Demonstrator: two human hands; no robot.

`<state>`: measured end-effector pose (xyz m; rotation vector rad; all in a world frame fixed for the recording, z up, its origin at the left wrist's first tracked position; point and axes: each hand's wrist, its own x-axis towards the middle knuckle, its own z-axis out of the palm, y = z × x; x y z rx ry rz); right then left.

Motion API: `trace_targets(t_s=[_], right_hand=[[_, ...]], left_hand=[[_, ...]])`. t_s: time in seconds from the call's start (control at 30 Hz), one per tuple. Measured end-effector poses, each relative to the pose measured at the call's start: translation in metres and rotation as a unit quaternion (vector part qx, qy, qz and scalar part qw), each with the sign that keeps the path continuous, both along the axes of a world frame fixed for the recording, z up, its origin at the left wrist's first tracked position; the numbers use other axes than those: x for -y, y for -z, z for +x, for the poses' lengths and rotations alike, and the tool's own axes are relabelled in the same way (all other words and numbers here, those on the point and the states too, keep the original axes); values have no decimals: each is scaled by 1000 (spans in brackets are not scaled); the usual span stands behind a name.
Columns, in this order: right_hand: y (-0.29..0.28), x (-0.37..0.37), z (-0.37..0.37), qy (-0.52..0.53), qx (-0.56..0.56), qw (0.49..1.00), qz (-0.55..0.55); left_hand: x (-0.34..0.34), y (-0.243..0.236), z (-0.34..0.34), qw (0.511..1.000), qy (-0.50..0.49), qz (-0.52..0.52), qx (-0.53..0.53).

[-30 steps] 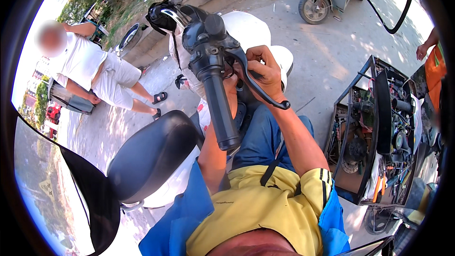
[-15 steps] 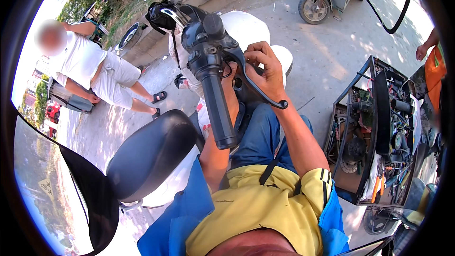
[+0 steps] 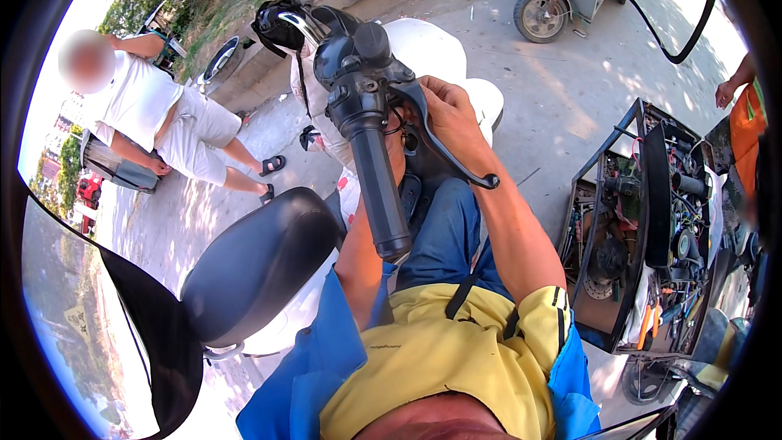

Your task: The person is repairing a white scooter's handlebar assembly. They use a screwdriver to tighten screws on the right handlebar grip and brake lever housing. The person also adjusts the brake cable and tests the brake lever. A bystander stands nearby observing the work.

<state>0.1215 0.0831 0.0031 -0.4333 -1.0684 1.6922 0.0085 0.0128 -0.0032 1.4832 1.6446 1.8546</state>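
The black handlebar grip [image 3: 376, 183] of a scooter stands in front of me, with a black brake lever [image 3: 444, 151] curving along its right side. Beyond the lever is my right hand [image 3: 453, 118], fingers bent and pressed together near the lever's pivot. Whatever those fingers pinch is hidden behind the lever. My left hand [image 3: 396, 153] reaches up behind the grip, which covers its fingers. Thin dark wires [image 3: 397, 121] show between the grip and the lever, close to both hands.
A black scooter seat [image 3: 259, 265] is at left. At right, an open metal toolbox [image 3: 631, 236] holds tools, wires and parts. A person in white [image 3: 159, 106] stands at far left; another in orange [image 3: 748, 130] is at the right edge. A parked three-wheeler [image 3: 546, 12] stands beyond.
My right hand's raised, curled fingers have come down and drawn in toward the lever's pivot. My left hand has sunk further behind the grip, and its fingers no longer show.
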Motion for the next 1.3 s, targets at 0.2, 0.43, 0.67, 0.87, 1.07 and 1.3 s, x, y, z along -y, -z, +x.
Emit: trace_targets(t_s=[0.2, 0.43, 0.67, 0.87, 1.07, 1.3], right_hand=[[-12, 7, 7, -24, 55, 998, 17], [-2, 4, 0, -18, 44, 999, 0], [-10, 9, 4, -7, 64, 998, -4], [-15, 12, 9, 3, 89, 996, -5], [-1, 7, 7, 5, 43, 999, -19], [2, 10, 4, 25, 25, 999, -35]], left_hand=[[1, -6, -4, 994, -36, -5, -103], [-6, -9, 5, 998, 4, 29, -49], [-6, -15, 16, 998, 30, 62, 9], [-3, -12, 20, 991, 33, 63, 116], [1, -9, 19, 984, 24, -1, 175], [-14, 15, 18, 967, 71, 124, 210]])
